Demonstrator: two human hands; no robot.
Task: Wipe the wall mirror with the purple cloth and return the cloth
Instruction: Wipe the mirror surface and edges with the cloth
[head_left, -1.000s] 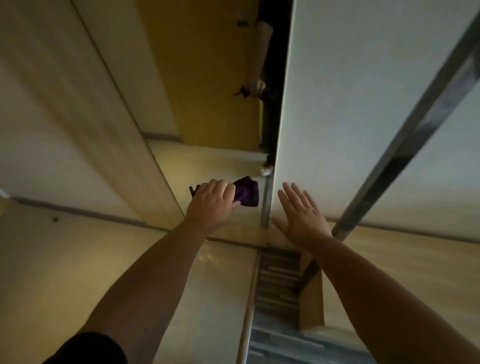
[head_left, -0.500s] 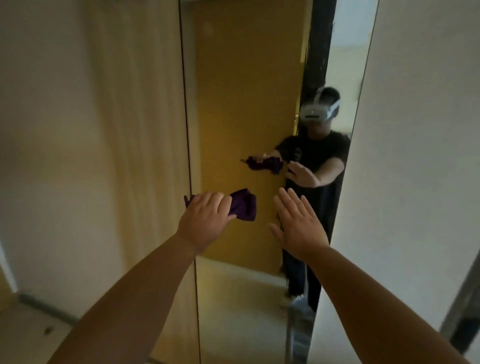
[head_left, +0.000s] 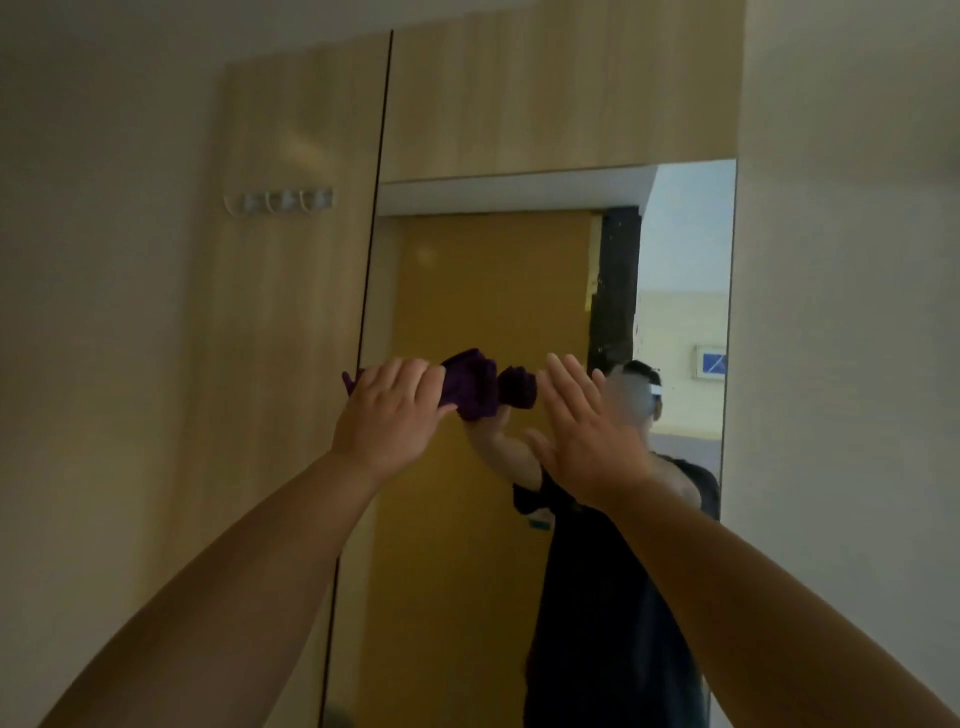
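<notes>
A tall wall mirror (head_left: 467, 291) fills the middle of the head view, set into a wooden panel. My left hand (head_left: 392, 415) is raised in front of its left part and grips a bunched purple cloth (head_left: 470, 384), which reaches up close to the glass; whether it touches is unclear. The cloth's reflection shows just to its right. My right hand (head_left: 584, 436) is held up flat beside it, fingers apart, holding nothing. The mirror reflects a person in a dark shirt, an orange door and a pale wall.
A wooden wall panel (head_left: 291, 322) left of the mirror carries a row of white hooks (head_left: 280, 200). A pale wall (head_left: 841, 332) juts forward along the mirror's right edge. More wood panelling runs above the mirror.
The view has swung up from the floor and mirror base to the mirror's upper part. Both hands rose with it, the left one keeping its hold on the cloth.
</notes>
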